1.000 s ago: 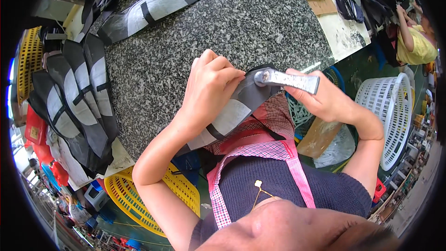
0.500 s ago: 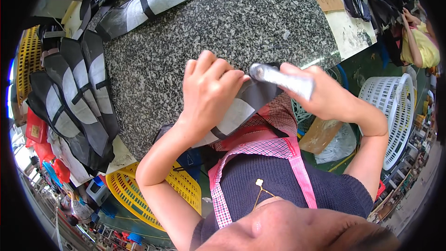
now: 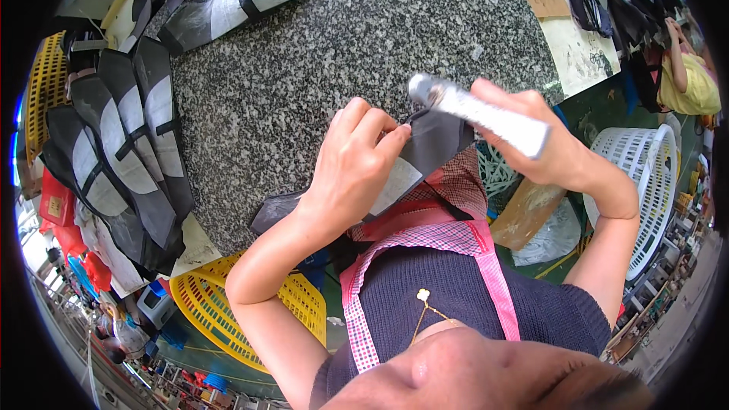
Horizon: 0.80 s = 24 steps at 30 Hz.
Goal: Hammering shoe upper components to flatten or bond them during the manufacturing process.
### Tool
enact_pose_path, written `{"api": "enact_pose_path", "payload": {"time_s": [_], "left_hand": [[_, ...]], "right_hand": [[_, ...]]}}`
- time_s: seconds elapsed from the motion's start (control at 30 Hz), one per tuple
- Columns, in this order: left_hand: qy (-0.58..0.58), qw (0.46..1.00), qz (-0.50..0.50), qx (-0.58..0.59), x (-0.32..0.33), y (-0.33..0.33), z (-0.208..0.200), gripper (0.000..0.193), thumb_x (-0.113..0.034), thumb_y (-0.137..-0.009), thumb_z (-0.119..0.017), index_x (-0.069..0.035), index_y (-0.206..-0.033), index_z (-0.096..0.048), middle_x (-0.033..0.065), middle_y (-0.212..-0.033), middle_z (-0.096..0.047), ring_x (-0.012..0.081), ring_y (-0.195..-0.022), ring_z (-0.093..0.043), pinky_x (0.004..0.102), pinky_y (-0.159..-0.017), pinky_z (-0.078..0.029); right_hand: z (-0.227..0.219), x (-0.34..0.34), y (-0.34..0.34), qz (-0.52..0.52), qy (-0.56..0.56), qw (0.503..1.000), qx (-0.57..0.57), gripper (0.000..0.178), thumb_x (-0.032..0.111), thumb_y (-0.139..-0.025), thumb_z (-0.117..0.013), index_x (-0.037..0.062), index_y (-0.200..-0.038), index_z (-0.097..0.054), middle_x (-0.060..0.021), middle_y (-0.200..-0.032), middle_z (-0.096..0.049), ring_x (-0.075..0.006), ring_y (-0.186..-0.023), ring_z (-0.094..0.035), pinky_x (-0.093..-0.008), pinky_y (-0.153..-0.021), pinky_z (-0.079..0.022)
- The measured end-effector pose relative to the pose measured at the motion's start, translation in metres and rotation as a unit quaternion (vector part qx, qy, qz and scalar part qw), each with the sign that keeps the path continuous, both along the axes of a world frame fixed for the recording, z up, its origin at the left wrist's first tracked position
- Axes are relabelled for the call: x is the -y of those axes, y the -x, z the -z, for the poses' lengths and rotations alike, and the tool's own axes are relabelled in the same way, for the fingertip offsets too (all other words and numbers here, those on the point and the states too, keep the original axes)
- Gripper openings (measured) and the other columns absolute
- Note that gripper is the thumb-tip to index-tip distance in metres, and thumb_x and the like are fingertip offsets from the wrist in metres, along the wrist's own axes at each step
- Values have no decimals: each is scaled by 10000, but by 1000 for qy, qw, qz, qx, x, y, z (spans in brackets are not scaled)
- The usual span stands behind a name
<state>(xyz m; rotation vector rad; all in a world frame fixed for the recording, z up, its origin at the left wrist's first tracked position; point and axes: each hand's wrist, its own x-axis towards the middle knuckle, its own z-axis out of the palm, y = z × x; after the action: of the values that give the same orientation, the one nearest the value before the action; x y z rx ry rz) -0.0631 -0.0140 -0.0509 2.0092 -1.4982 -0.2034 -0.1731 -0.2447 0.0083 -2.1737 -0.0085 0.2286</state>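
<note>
Granite worktop (image 3: 319,53), speckled black and white, is filling the middle of the view. White perforated basket (image 3: 654,182) is standing at the right. Dark, pale-patched pieces (image 3: 114,144) are lying fanned out along the worktop's left side. Similar dark panel (image 3: 439,144) is stretching along the near edge, partly beneath the left hand (image 3: 353,156), whose thumb and fingers are pinching its upper edge. Silver hammer-like tool (image 3: 486,115) is slanting over the panel's right end, the right hand (image 3: 548,140) grasping its handle.
</note>
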Motion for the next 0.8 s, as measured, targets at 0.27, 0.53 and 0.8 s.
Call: {"api": "enact_pose_path", "payload": {"time_s": [0.27, 0.53, 0.8], "left_hand": [[-59, 983, -72, -157, -1, -11, -7, 152, -35, -735, -782, -36, -882, -740, 54, -823, -673, 242, -768, -594, 355, -689, -490], [-78, 985, -78, -135, -5, -6, -15, 88, -108, -755, -751, -60, -829, -753, 44, -788, -645, 257, -821, -583, 391, -756, -495], [-49, 995, -21, 89, -17, 17, -14, 127, -64, -708, -639, -68, -829, -676, 43, -843, -586, 249, -860, -562, 380, -727, -485]], "right_hand": [[19, -2, -1, -50, 28, 998, -38, 156, 104, -923, -572, 6, -1019, -498, -234, -697, -593, -465, -718, -623, -516, -614, -493], [16, -13, 6, -83, 64, 994, -39, 171, 109, -927, -595, 11, -1056, -539, -215, -752, -634, -434, -729, -653, -471, -587, -512], [7, -17, 3, -72, 21, 996, 47, 163, 137, -950, -571, 4, -976, -481, -221, -711, -604, -445, -692, -631, -504, -586, -498]]}}
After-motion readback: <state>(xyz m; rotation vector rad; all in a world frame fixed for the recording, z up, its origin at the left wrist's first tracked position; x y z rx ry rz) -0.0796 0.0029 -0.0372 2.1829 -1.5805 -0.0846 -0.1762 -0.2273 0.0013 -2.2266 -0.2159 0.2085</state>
